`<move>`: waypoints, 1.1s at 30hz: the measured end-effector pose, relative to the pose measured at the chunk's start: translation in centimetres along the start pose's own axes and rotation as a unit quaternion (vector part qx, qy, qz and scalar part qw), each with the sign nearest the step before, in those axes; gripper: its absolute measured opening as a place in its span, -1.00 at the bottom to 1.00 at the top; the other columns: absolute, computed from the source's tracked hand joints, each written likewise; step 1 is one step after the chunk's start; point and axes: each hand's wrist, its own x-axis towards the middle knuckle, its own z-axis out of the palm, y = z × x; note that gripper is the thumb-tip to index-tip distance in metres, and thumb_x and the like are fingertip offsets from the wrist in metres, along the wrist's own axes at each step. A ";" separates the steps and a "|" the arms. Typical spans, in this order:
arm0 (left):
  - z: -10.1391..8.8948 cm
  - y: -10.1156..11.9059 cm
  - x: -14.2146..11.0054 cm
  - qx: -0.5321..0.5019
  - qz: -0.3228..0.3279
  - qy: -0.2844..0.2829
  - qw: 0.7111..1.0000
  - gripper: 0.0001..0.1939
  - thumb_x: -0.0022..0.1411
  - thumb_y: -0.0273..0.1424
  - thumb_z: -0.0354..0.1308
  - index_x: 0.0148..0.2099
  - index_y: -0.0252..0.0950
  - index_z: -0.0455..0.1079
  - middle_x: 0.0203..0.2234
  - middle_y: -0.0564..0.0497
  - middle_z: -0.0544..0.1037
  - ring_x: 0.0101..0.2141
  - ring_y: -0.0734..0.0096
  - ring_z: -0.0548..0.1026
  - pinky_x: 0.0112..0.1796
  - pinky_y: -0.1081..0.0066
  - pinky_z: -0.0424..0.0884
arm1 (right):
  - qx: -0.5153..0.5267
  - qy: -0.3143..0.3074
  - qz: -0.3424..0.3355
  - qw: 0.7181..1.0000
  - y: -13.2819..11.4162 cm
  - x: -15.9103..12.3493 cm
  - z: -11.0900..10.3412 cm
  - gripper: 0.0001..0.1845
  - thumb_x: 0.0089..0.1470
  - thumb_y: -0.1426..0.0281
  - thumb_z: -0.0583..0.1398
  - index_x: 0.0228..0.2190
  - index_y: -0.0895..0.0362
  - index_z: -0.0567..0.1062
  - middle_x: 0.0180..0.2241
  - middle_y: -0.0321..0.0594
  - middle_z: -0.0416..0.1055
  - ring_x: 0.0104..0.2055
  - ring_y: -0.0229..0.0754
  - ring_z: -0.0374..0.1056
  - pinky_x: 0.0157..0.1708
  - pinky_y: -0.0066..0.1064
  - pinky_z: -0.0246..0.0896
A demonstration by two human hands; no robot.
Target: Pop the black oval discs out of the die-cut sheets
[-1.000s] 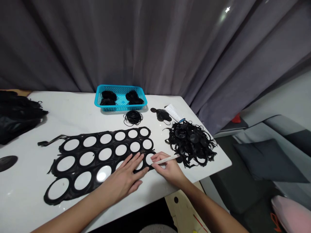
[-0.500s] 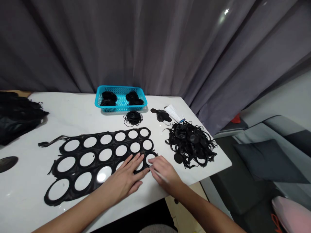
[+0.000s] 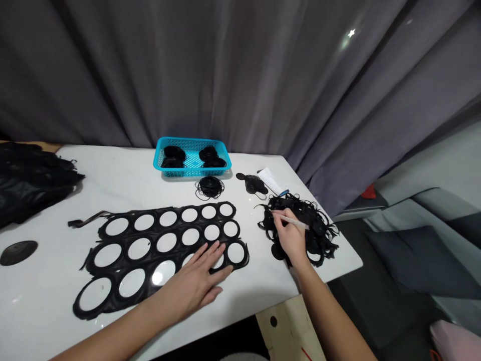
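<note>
On the white table lies a thin black sheet with rows of round cut-out holes. My left hand rests flat on its right front part, fingers spread, hiding some of the holes. Off to the right, my right hand pinches a slim, pale pen-like tool. That hand is over a heap of black scraps, strips and discs tangled together. Whether it also holds a scrap, I cannot make out.
A blue basket with black ring bundles stands at the back. Before it lies a loose bundle of thin black rings. A white tube lies near the scraps. Black sheets are piled at left, a black disc nearby.
My right hand has moved from the sheet's right front hole over to the scrap heap, still holding the tool. My left hand has stayed on the sheet. The view has shifted slightly.
</note>
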 end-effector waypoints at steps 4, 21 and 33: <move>0.2 -0.6 1.3 0.004 -0.031 0.021 0.999 -0.52 0.40 -0.23 0.13 0.30 -0.20 0.28 0.30 -0.17 0.30 0.27 0.03 0.28 0.24 0.03 0.20 | 0.146 -0.162 0.035 0.975 -2.2 0.1 2.3 -0.84 0.18 0.31 0.20 -0.39 0.10 0.51 -0.31 -0.19 0.57 -0.23 -0.10 0.46 -0.17 -0.31 0.29; 2.6 -1.1 1.8 0.089 -0.071 0.069 0.991 -0.49 0.44 -0.25 0.03 0.33 -0.37 0.21 0.26 -0.30 0.33 0.28 0.02 0.26 0.25 0.04 0.16 | 0.167 -0.320 -0.014 0.933 -3.8 -1.3 5.5 -0.89 0.19 0.39 0.19 -0.38 0.10 0.50 -0.28 -0.22 0.54 -0.17 -0.13 0.43 -0.12 -0.30 0.30; 2.7 -0.9 1.8 0.107 -0.070 0.072 0.989 -0.49 0.45 -0.27 0.01 0.33 -0.42 0.21 0.26 -0.29 0.34 0.27 0.03 0.27 0.25 0.05 0.15 | 0.099 -0.290 -0.121 0.944 -4.0 -2.2 5.5 -0.89 0.22 0.47 0.17 -0.36 0.09 0.47 -0.29 -0.20 0.52 -0.17 -0.12 0.41 -0.12 -0.30 0.27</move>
